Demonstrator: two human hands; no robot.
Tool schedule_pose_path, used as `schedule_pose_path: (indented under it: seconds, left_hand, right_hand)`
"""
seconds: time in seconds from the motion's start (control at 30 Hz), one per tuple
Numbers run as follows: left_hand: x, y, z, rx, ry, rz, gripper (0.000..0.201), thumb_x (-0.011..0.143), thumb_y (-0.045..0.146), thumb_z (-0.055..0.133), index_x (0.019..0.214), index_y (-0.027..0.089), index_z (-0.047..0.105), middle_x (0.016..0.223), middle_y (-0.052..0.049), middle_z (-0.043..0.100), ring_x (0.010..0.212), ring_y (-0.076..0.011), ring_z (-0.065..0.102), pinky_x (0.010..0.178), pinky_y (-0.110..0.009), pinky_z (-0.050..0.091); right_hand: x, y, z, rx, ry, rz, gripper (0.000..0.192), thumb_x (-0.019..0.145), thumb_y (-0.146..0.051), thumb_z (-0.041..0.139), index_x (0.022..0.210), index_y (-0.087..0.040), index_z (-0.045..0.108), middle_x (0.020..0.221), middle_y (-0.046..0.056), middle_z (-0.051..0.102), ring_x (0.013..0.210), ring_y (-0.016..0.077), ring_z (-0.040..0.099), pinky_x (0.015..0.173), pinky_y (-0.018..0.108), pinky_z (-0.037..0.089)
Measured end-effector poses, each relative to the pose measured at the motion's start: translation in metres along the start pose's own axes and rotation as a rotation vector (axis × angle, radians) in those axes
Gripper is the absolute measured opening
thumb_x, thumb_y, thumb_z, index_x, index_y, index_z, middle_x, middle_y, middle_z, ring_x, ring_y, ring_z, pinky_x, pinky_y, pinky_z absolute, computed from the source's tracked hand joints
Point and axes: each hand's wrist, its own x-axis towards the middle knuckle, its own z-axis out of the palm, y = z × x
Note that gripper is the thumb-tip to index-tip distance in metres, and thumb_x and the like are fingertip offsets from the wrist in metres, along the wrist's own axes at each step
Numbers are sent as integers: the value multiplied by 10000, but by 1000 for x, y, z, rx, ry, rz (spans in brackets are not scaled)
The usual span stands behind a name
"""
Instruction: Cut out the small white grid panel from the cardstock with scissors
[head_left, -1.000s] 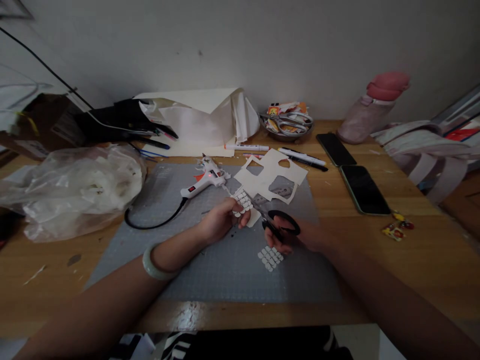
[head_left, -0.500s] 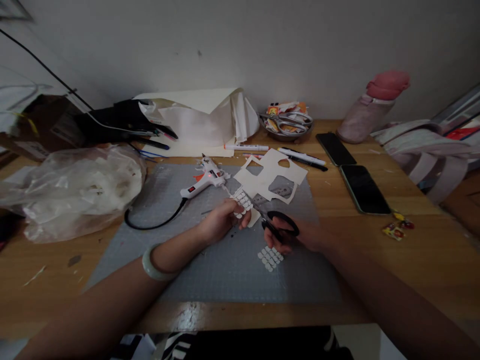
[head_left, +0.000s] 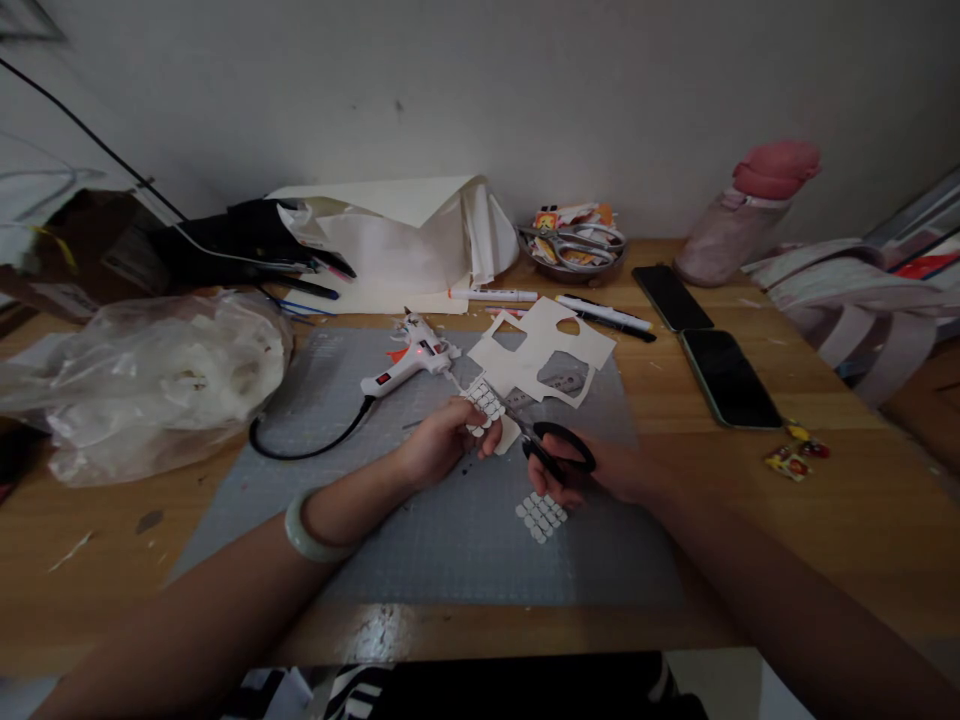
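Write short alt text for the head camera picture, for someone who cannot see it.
Over a grey cutting mat, the left hand holds a sheet of small white pads while the right hand cuts it with black-handled scissors. A glue gun lies behind.

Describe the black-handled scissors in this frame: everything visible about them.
The scissors have glossy black loop handles, plastic by the look, and slim grey blades pointing up-left. The right hand grips the handles above the grey cutting mat. The blade tips meet the white dotted sheet pinched in the left hand. How far the blades are open cannot be told.
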Motion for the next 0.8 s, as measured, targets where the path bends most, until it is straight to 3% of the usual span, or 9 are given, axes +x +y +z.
schedule_pose_path:
  seconds: [0.53,0.8]
  left_hand:
    - [0,0,-1,16,22,30,245,655,295,482,463,152,537,436,-28,489,470,-124,420,545,-285,319]
    - [-1,2,1,-60,79,-31,260,662,323,485,463,158,512,447,-19,468,474,-122,432,556,-274,356]
  right_hand:
    - [0,1,-2,18,-19,-39,613,795,-744,485,711,-142,566,445,-79,390,384,53,285,411,230,239]
    - [0,1,-3,5,-7,-40,628,795,-748,473,703,-132,560,438,-77,392,383,46,280,409,236,210]
